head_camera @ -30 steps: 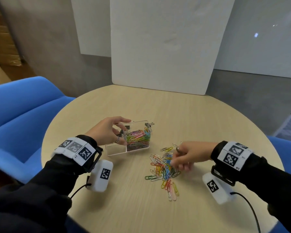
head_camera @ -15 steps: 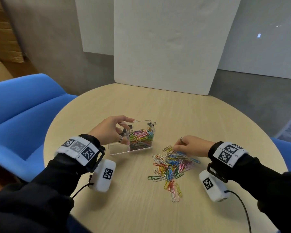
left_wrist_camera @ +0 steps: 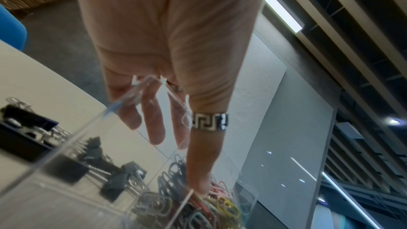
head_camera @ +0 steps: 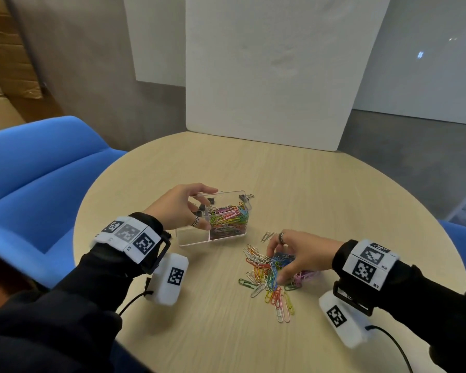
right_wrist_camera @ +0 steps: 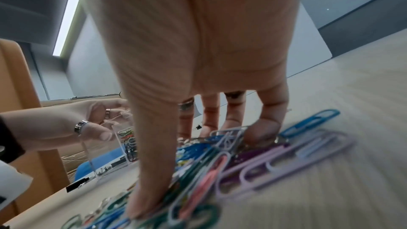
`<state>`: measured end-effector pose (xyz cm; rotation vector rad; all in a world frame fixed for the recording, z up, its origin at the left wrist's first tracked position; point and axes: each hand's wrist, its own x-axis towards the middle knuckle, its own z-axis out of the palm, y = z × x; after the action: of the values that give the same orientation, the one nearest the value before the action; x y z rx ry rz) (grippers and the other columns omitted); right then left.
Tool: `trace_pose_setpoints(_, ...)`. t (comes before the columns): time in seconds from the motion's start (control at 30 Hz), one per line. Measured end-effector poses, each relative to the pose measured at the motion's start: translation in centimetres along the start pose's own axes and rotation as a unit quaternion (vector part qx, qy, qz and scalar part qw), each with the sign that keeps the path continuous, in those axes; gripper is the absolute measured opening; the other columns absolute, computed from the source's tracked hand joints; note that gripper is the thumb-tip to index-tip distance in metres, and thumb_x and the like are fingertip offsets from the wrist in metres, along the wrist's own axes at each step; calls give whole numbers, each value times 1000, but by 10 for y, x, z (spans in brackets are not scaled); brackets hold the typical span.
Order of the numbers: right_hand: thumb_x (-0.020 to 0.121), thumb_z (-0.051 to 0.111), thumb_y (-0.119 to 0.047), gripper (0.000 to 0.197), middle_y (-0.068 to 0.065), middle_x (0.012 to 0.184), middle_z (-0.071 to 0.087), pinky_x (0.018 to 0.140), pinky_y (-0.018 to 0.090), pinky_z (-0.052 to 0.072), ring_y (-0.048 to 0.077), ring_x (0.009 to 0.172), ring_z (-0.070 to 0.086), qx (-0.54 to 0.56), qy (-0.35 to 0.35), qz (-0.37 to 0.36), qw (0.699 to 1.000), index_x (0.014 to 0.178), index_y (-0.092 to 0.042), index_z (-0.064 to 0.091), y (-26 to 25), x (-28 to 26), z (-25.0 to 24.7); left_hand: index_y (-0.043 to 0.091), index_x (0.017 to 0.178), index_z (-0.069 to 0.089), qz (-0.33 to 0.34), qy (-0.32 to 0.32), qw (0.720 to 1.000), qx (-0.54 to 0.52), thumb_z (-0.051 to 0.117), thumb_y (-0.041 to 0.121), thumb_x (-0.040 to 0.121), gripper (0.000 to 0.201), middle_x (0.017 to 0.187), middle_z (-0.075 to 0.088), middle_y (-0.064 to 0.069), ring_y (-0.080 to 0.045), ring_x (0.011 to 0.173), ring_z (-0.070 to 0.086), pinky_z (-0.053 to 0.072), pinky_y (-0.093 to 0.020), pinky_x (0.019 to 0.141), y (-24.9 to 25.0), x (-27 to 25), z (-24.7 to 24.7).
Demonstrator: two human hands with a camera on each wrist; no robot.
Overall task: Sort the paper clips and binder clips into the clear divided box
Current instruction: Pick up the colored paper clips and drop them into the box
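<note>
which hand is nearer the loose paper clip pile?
Right. The right hand has its fingers down in the loose paper clip pile; the left hand grips the clear divided box beside it.

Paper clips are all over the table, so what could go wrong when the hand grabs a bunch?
1. The right hand is gathering many loose paper clips at once; some may slip out and scatter across the table.
2. The box is small, and its clip side already looks quite full, so a big handful might spill over the rim.
3. The left hand holds the box only by its edge; a bump could tip it.
</note>
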<state>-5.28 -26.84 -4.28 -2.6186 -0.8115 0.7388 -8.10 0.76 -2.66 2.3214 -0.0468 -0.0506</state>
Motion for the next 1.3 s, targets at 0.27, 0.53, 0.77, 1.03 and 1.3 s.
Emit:
trace_pose_setpoints(0.27, 71, 79, -28, 22, -12, 67, 52, 57, 16, 36, 4, 61, 48, -9, 46, -8, 999, 87, -28, 65, 5, 10, -2, 39, 123, 52, 3, 1, 1000, 5, 83, 12, 66, 70, 114, 59, 7, -13, 94, 60, 46, -19, 73, 0, 1, 0)
trace_pose_setpoints(0.53, 72, 78, -30, 15, -17, 61, 57, 55, 13, 35, -2, 56, 51, -17, 68, -5, 998, 79, -33, 64, 9, 15, -8, 42, 121, 51, 6, -3, 1000, 10, 83, 15, 66, 69, 113, 59, 7, -15, 98, 60, 47, -21, 76, -3, 3, -1)
trace_pose_setpoints(0.77, 77, 74, -25, 12, -16, 65, 59, 59, 11, 40, -5, 56, 53, -17, 71, -9, 997, 82, -30, 65, 13, 16, -14, 42, 121, 50, 9, -2, 1000, 9, 83, 15, 66, 69, 114, 59, 7, -16, 98, 60, 46, -18, 75, -4, 2, -1)
trace_pose_setpoints(1.03, 80, 70, -19, 10, -11, 72, 66, 58, 11, 48, -1, 60, 59, 27, 131, -36, 990, 88, -25, 67, -12, 22, -48, 40, 122, 51, 12, -2, 1000, 9, 83, 15, 66, 70, 113, 60, 7, -17, 98, 60, 49, -25, 78, -3, 2, -1)
trace_pose_setpoints(1.3, 80, 70, -16, 16, -6, 75, 64, 66, 18, 48, 5, 65, 58, 31, 205, -106, 973, 96, -14, 71, -76, 52, -74, 41, 123, 51, 10, 0, 1000, 9, 83, 16, 65, 71, 113, 60, 7, -16, 98, 60, 51, -27, 77, -5, 2, -1)
